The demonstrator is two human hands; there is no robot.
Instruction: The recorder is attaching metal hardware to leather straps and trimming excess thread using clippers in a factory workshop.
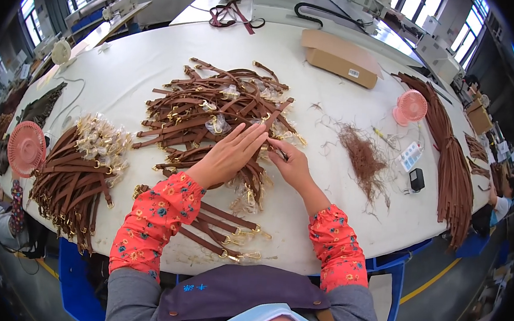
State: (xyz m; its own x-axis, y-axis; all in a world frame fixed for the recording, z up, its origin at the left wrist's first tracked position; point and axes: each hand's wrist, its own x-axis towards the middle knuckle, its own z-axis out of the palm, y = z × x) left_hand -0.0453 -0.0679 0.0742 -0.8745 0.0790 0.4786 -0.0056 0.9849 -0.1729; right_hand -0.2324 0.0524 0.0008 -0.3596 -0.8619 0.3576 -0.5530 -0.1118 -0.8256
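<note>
Desk (290, 238): white, strap groups spread over it; the bare patch near the body looks the better place to handle single pieces.
Strap heap (202, 123): brown, gold clasps, some in clear wrap; lies under and beyond both hands. Lift one strap fully clear so clasps don't snag.
Left-side bundle (71, 176): wrapped clasps at its upper end; best left apart from the heap.
Thread pile (363, 154): right of the right hand, off the heap; strands want to be kept off the leather-look faces.
Left hand (226, 155): fingers straight, close together, laid over a strap; thumb hidden, can't tell if it pinches. Light flat pressure should steady the piece.
Right hand (294, 165): fingers bent, thumb and forefinger nearly closed on something small and dark, just beside the left fingertips.
Worked strap (279, 110): end sticks out past the left fingertips, angled up and right over the heap; needs to lie untwisted.
Dark item (283, 155): too small to identify; if sharp, angle it away from the left hand.
</note>
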